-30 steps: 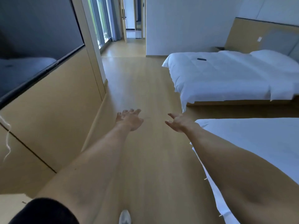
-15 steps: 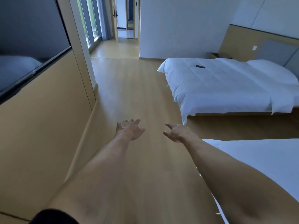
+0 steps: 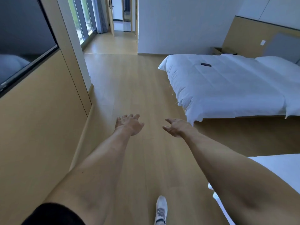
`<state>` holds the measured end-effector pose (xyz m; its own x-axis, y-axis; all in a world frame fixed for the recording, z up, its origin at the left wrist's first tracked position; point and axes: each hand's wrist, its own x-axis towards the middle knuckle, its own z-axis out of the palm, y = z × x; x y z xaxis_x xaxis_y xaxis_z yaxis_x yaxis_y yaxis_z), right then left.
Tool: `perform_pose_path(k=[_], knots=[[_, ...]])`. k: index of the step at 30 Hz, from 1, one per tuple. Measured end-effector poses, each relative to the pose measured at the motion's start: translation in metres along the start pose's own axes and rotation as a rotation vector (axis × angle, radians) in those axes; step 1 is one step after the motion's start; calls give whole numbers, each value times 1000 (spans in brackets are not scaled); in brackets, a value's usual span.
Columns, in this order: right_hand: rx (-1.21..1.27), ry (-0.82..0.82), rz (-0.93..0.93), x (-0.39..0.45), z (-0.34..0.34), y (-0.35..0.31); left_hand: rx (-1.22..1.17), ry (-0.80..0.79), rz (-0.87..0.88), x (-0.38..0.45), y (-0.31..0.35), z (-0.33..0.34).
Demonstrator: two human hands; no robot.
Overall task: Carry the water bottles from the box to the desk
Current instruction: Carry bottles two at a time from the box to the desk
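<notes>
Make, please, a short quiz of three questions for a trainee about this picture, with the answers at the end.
1. True or false: the left hand and the right hand each carry a water bottle.
2. Which thing lies on top of the far bed? A) a small dark flat object B) a folded towel C) a water bottle
3. Fill in: at the bottom edge, one white ____ steps on the wooden floor.

Key
1. False. Both hands are empty, with the fingers spread and relaxed.
2. A, the small dark flat object; what it is exactly cannot be told.
3. shoe
</notes>
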<state>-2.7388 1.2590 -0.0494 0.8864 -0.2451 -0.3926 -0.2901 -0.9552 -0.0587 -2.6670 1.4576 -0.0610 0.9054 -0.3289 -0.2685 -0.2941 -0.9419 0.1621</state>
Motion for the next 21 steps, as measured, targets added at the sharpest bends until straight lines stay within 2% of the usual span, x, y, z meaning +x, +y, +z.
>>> perform_pose_path(k=[15,21], knots=[[34,-53,-42,321,-105,33,17,6,-31,309,28,-72],[-1,-58,-81,420,-150,28,-2,11,-51,410,31,-100]])
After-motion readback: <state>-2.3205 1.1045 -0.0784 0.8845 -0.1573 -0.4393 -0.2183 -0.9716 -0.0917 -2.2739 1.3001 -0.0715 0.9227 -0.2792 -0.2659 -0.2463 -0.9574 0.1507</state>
